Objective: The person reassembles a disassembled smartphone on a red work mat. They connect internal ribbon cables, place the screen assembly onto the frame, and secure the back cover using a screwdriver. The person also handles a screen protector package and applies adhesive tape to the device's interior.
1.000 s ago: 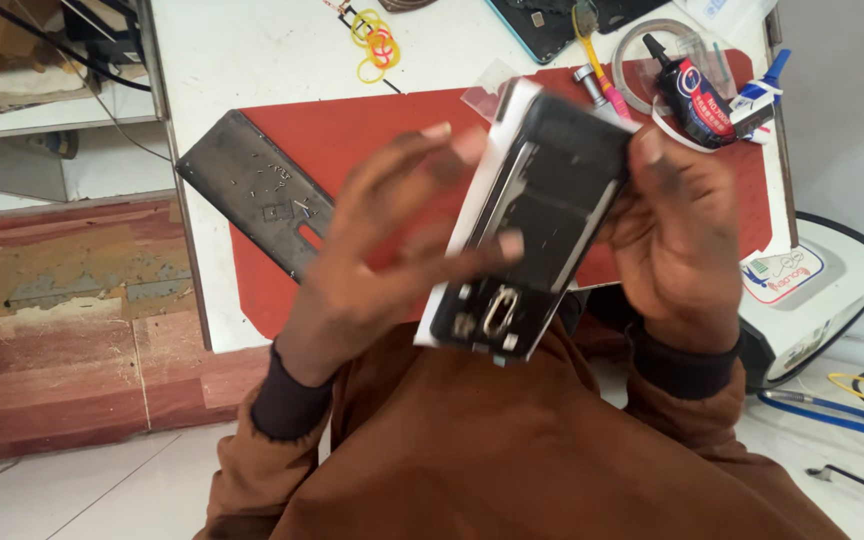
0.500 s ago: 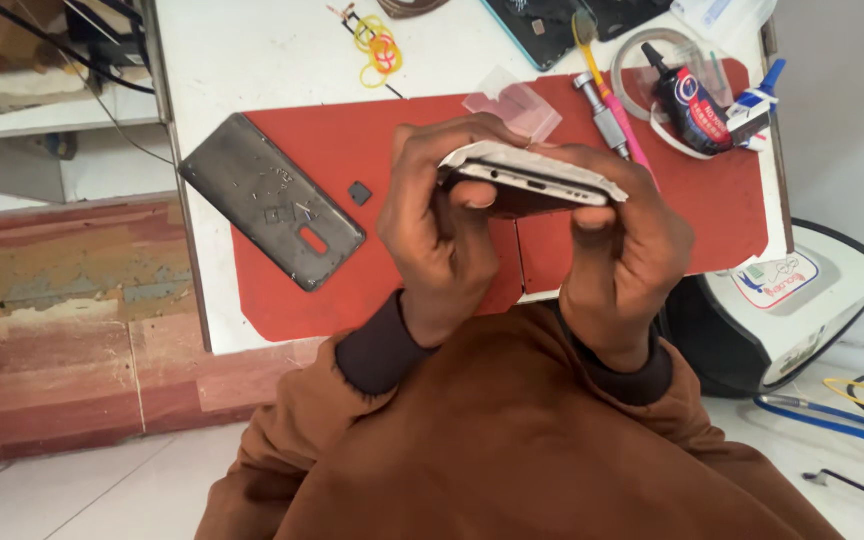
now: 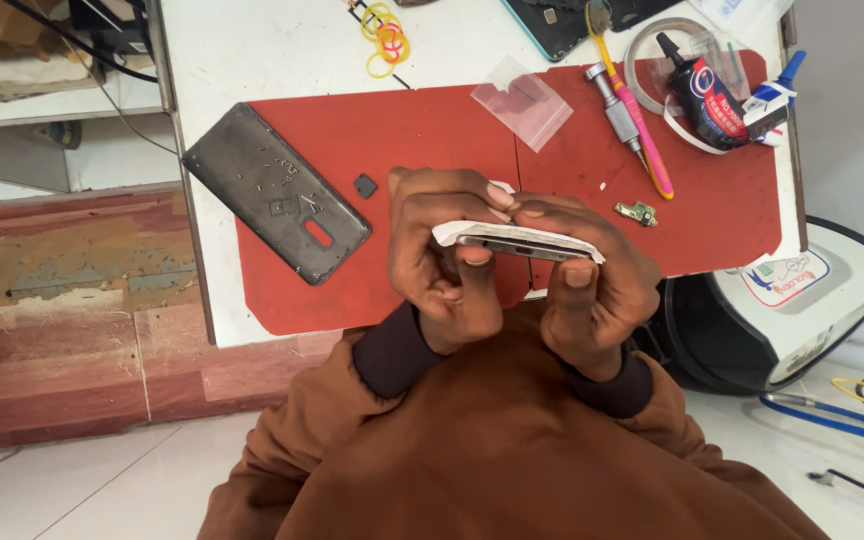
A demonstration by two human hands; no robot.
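Lying at the left edge of the red mat is a grey phone back cover, with a small black square part just beside it. Both the left hand and the right hand grip a phone edge-on above the mat's near edge. Rightward lie a pink-handled tool and a black glue bottle.

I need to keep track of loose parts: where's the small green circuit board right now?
In the head view, the small green circuit board lies on the red mat, just right of the right hand, below the pink-handled tool.
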